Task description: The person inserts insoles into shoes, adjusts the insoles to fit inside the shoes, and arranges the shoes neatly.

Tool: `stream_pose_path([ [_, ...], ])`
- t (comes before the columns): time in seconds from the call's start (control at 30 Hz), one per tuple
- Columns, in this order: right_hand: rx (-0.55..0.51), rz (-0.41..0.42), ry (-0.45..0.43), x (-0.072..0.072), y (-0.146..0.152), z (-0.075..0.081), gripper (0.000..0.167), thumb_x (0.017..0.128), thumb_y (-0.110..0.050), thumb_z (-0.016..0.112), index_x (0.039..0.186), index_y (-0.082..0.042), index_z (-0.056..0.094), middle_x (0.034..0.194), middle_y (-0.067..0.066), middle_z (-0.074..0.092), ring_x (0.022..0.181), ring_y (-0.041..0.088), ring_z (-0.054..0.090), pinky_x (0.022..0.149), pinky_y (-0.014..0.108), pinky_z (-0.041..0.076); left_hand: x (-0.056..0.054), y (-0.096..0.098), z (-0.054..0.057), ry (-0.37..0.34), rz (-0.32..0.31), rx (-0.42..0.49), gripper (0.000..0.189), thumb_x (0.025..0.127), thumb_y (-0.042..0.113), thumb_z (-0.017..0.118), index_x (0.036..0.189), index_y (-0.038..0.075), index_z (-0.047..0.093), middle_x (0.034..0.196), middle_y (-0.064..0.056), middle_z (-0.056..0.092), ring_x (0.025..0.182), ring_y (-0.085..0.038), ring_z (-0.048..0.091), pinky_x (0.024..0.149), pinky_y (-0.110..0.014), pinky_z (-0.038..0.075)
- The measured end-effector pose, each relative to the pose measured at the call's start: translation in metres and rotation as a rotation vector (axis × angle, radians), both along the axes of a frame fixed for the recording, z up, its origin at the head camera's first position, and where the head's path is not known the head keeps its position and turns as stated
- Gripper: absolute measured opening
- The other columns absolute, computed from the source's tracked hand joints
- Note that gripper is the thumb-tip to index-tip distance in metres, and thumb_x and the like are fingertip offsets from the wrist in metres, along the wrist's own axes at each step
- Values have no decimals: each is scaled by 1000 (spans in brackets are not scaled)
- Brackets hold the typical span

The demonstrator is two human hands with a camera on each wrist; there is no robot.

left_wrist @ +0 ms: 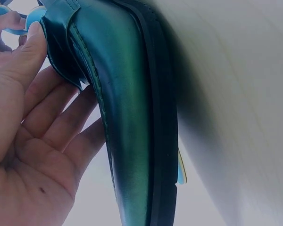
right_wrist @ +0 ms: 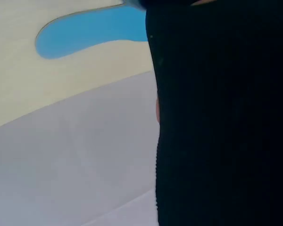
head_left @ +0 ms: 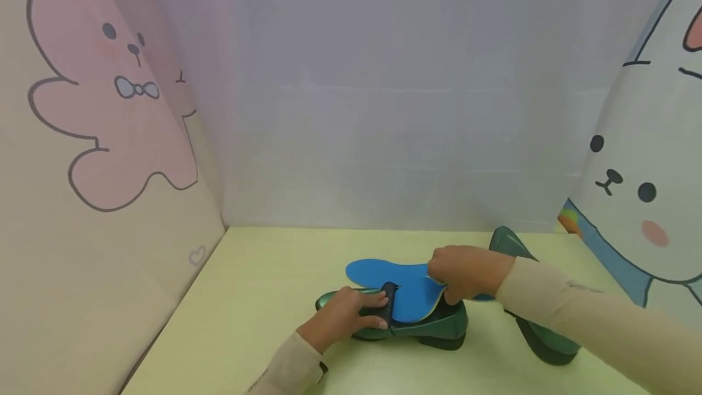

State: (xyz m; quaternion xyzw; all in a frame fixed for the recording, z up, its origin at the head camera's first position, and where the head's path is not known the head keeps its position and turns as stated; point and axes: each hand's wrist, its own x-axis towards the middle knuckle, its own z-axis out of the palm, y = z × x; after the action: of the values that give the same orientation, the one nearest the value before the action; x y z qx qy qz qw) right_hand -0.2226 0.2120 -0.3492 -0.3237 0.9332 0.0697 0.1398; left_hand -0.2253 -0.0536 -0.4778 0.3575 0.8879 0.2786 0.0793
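Note:
A green loafer stands upright on the pale yellow table, toe to the left. My left hand grips its dark tongue flap from the toe side; in the left wrist view the thumb lies along the flap's edge. A blue insole is partly inside the loafer's opening, its front end at the flap. My right hand pinches this insole near the heel end, and the fingertips are partly hidden. Right behind the loafer lies a second blue insole, flat on the table.
Another green shoe lies tipped at the right, partly covered by my right sleeve. A pale curtain hangs behind the table, with cartoon-printed cloth at both sides. Something dark blocks much of the right wrist view.

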Motion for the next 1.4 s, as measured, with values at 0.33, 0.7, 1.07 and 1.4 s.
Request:
stream_pose_path([
  [0.33,-20,39,5,-3,-12,-21,38,81,-11,80,65,-19,47,71,-2,41,61,12,34,59,35,29,0,0,-5,22,-2,1,53,90,44,72,136,19,67,139,8,60,131,-13,53,102,-30,49],
  [0.7,-15,73,-7,-9,-31,-40,28,81,-24,83,71,-18,58,67,-7,43,61,10,39,58,31,35,4,0,-7,32,-13,17,54,90,43,72,136,17,66,139,6,60,129,-13,55,100,-28,50],
  [1.07,-78,79,2,-12,-36,-47,25,80,-22,85,75,-17,61,63,-10,41,58,8,38,56,30,34,1,0,-2,62,-27,20,52,90,42,72,136,16,66,138,4,60,126,-12,57,98,-26,51],
  [1.4,-142,125,29,-10,-39,-57,25,81,-22,84,76,-17,60,61,-11,32,54,7,29,53,27,26,-1,-1,-4,77,-36,27,53,90,42,71,136,16,66,139,2,60,124,-13,59,96,-25,52],
])
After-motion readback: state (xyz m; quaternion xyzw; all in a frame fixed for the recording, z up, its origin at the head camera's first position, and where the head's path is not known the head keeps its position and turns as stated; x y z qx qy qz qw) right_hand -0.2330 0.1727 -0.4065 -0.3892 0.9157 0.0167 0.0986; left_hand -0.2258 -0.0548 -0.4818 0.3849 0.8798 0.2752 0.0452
